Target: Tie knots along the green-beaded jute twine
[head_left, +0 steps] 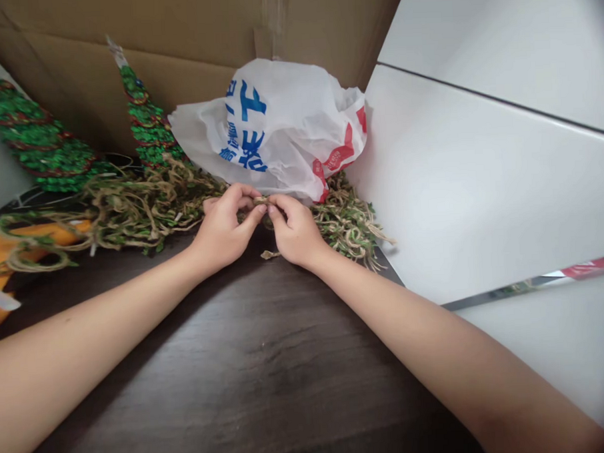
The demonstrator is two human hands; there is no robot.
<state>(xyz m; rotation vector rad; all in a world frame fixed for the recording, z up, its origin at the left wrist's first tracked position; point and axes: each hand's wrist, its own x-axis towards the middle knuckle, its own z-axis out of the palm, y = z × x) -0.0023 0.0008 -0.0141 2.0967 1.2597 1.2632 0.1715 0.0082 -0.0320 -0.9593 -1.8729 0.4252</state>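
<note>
Close together over the table, my left hand (pixel 226 226) and my right hand (pixel 296 228) pinch a piece of brown twine (pixel 261 201) between thumbs and fingertips. A loose knotted end of twine (pixel 270 254) shows just below them. To the left of my hands lies a tangled heap of twine with small green leaves (pixel 145 203). Another leafy twine heap (pixel 349 221) sits to the right. Behind my fingers rests a crumpled white plastic bag (pixel 287 120) with blue and red print. Most of the held twine is hidden by my fingers.
Two green tinsel trees (pixel 150 119) with red garlands stand at the back left. A cardboard sheet (pixel 174 38) rises behind. White panels (pixel 480 178) border the dark wooden table (pixel 248 362) on the right. An orange item (pixel 33 248) lies at the left edge.
</note>
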